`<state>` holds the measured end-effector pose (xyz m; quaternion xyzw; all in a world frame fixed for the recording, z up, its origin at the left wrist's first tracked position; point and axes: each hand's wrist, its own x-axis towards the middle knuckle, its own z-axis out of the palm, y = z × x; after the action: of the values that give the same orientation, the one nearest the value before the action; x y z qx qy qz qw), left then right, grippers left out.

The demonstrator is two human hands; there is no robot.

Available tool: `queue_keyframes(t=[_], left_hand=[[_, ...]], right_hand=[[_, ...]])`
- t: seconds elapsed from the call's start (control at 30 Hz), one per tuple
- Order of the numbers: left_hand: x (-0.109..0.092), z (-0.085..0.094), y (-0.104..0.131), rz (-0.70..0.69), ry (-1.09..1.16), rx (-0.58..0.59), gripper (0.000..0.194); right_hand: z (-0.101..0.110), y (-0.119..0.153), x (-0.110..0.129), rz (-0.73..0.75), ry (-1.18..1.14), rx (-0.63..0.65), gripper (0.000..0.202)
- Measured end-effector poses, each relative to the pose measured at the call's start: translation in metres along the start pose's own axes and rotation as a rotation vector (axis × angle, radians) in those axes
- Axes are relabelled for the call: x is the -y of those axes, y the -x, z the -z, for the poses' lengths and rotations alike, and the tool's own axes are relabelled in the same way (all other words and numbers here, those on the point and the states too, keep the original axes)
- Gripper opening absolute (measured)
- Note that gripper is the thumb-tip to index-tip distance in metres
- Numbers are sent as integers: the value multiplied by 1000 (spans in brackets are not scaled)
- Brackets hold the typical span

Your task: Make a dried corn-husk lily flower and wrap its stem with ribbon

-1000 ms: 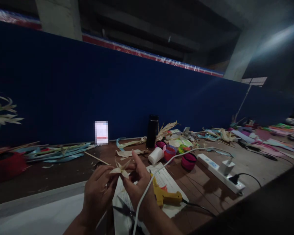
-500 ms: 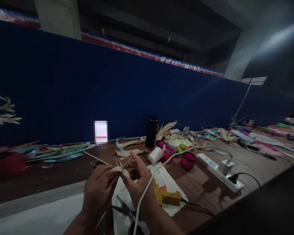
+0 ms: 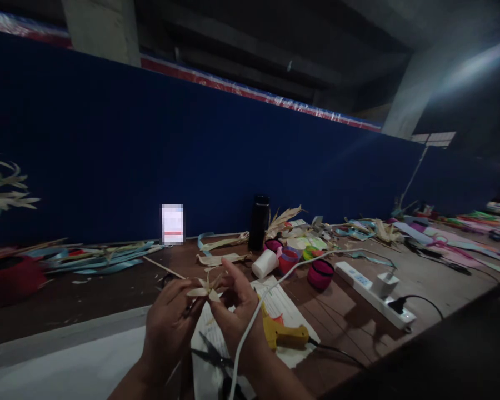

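Observation:
Between my two hands is a small pale flower (image 3: pixel 207 290) made of pointed, husk-like petals. My left hand (image 3: pixel 171 321) is closed around its left side and underside, fingers curled. My right hand (image 3: pixel 237 304) pinches a petal low on the right with the thumb, while its index finger points up, free. The flower's underside is hidden by the fingers. Below the hands, black scissors (image 3: pixel 214 353) lie on a printed paper sheet (image 3: pixel 294 305). A yellow glue gun (image 3: pixel 289 333) rests on the same sheet, right of my right wrist. A white cable (image 3: pixel 250 328) passes in front of that wrist.
A white power strip (image 3: pixel 373 294) with plugs lies to the right. Behind the hands stand a black bottle (image 3: pixel 259 222), a tipped white cup (image 3: pixel 264 264) and a pink ribbon roll (image 3: pixel 320 274). Dried husks and blue strips (image 3: pixel 116 260) litter the back; a red container (image 3: pixel 12 280) sits left.
The flower has turned slightly, so its petals now face the camera more and look more spread. Both hands keep nearly the same place and grip.

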<state>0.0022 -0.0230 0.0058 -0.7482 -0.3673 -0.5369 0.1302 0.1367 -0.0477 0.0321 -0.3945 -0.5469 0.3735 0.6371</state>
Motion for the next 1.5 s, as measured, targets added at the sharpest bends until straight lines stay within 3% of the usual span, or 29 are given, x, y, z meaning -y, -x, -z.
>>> queue_keyframes(t=[0.37, 0.8, 1.1, 1.27, 1.5], left_hand=[[0, 1, 1, -50, -77, -45, 8], [-3, 2, 0, -59, 4, -105, 6], [-11, -1, -3, 221, 315, 11, 4], [-10, -4, -1, 444, 479, 40, 8], [-13, -5, -6, 652, 707, 143, 13]], right_hand=[[2, 1, -3, -74, -9, 31, 62], [11, 4, -2, 22, 17, 15, 58], [15, -2, -11, -59, 23, 87, 13], [15, -2, -10, -77, -7, 53, 9], [16, -1, -6, -133, 51, 44, 9]])
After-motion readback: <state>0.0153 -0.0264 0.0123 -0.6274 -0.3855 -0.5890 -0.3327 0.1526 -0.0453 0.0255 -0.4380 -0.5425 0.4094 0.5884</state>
